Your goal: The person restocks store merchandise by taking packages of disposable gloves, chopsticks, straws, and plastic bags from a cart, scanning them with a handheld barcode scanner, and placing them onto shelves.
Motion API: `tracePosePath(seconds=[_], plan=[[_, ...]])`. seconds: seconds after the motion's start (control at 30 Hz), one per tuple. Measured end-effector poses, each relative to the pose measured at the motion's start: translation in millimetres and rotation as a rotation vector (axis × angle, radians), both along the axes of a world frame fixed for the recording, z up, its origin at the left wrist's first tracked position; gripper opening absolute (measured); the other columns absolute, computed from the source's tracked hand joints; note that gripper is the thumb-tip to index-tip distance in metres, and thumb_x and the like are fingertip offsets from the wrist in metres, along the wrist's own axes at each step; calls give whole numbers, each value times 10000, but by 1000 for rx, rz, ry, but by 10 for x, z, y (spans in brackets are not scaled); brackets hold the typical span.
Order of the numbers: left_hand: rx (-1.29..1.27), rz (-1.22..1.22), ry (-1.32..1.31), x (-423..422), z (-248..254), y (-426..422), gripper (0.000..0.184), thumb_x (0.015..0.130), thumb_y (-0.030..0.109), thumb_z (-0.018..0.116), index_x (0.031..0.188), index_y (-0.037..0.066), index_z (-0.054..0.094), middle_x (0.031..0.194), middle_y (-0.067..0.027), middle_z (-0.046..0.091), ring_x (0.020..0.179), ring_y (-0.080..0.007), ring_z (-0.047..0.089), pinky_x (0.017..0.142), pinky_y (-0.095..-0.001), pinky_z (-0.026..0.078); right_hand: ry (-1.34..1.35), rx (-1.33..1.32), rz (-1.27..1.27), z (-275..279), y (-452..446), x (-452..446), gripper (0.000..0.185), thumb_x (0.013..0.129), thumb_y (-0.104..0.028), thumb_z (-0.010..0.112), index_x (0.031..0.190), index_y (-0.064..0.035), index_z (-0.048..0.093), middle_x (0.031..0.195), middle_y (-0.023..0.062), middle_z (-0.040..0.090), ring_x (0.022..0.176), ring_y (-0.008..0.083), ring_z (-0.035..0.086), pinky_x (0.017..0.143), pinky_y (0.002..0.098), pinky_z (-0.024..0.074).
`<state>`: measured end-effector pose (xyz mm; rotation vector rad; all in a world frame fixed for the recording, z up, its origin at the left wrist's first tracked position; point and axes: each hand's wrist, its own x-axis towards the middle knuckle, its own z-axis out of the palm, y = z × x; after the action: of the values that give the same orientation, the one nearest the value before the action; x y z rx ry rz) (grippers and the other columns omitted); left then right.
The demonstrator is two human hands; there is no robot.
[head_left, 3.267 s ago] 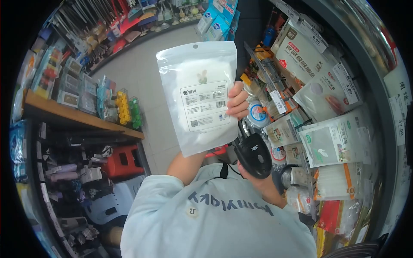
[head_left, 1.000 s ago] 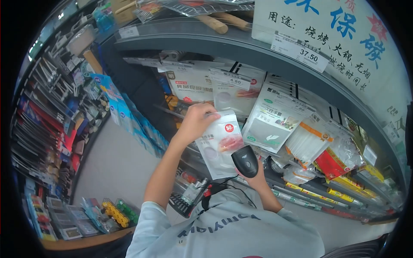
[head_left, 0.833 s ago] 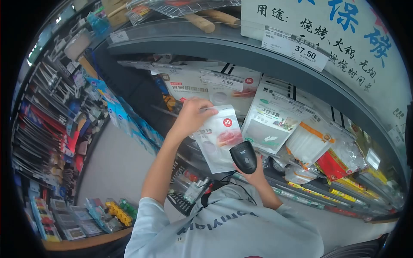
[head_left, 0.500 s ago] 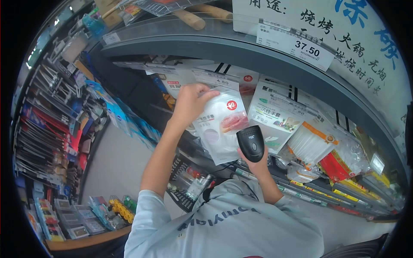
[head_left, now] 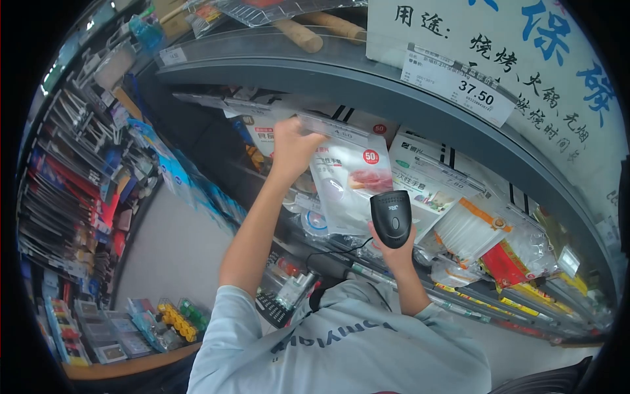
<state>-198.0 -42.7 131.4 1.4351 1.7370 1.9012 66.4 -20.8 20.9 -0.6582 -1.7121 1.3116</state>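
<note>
My left hand [head_left: 293, 146] is closed at the upper left edge of a white plastic pack of disposable gloves [head_left: 351, 174], thumb toward the pack. Its fingertips are partly hidden near the clear price tag [head_left: 348, 133] reading 4.80, which covers the pack's top. The pack has a red "50" circle and a picture of red meat. In my right hand [head_left: 398, 258] is a black barcode scanner [head_left: 392, 220] with a cable, held upright before the pack's lower right corner. Beside it hangs another glove pack [head_left: 426, 174] with a green mark.
Above, a curved grey shelf edge [head_left: 315, 64] carries a 37.50 price tag [head_left: 457, 88] and a large white box [head_left: 472, 33]. Wrapped goods in orange and white [head_left: 476, 226] hang at right. A black basket [head_left: 272, 308] is below; tool racks [head_left: 72, 197] stand at left.
The glove pack has moved up toward the price tag rail, along with my left hand. The scanner stays in my right hand near the pack's lower right. The view has shifted slightly.
</note>
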Motion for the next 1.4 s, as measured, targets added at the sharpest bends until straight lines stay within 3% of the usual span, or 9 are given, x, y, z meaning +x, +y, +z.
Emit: tracePosePath(seconds=[0.07,0.13,0.4,0.6,0.7,0.83,0.93,1.23,1.4], plan=[[77,-44,-84,30,-13,40,136,726,-21,707,858,-51,729,805,-75,733,698,-101,638,633,-261,505,-5,-184,23,-20,-33,-2,401,768,-31,820,1106,15,609,956,92,698,867,162,670,774,286,515],[159,4,-162,149,9,11,142,715,-50,683,851,-45,724,791,-73,729,683,-102,637,618,-258,502,93,37,-15,-56,-18,-31,211,812,-61,800,940,-11,639,749,2,639,557,60,542,528,219,436],[132,45,-158,121,-42,107,130,708,-60,652,832,-59,695,744,-62,706,659,-106,628,596,-262,496,100,4,-25,93,-67,-43,299,787,-74,830,1009,6,648,931,57,701,837,128,653,768,282,509],[259,258,12,320,-322,251,550,704,28,743,1206,-63,535,1200,-223,558,1151,-294,548,982,-390,421,85,-77,2,23,-65,-72,335,777,-42,815,1055,17,638,963,91,709,842,149,664,759,291,513],[258,449,260,471,-636,344,927,690,222,862,1375,-77,313,1487,-302,148,1398,-464,135,1109,-583,153,-55,-171,119,93,-75,-101,420,801,-88,804,1156,27,611,1041,105,707,896,164,659,825,300,501],[64,603,389,466,-1064,400,827,752,242,811,1411,-12,379,1489,-316,182,1387,-494,170,1082,-624,165,-125,-161,228,9,-88,-161,844,804,-111,804,1497,9,337,1352,170,562,1236,208,554,1050,316,409],[6,600,687,473,-1248,335,636,810,217,745,1384,100,497,1495,-321,202,1385,-510,183,1060,-657,164,-188,-154,241,-106,-302,-112,881,805,-131,806,1517,10,306,1374,176,543,1274,221,534,1076,335,397],[-122,296,731,602,-1470,-133,466,815,68,661,1271,155,623,1502,-191,363,1357,-407,357,1046,-548,306,-294,-128,552,-417,-939,-101,589,766,-152,812,1266,27,558,1264,186,568,1171,329,593,994,376,464],[-286,434,376,545,-2371,-1343,314,818,48,664,1125,111,695,1369,-155,536,1296,-383,468,1063,-495,340,-435,2,832,-709,-1252,-185,526,744,-148,760,1214,14,588,1235,211,569,1144,394,580,980,419,477]])
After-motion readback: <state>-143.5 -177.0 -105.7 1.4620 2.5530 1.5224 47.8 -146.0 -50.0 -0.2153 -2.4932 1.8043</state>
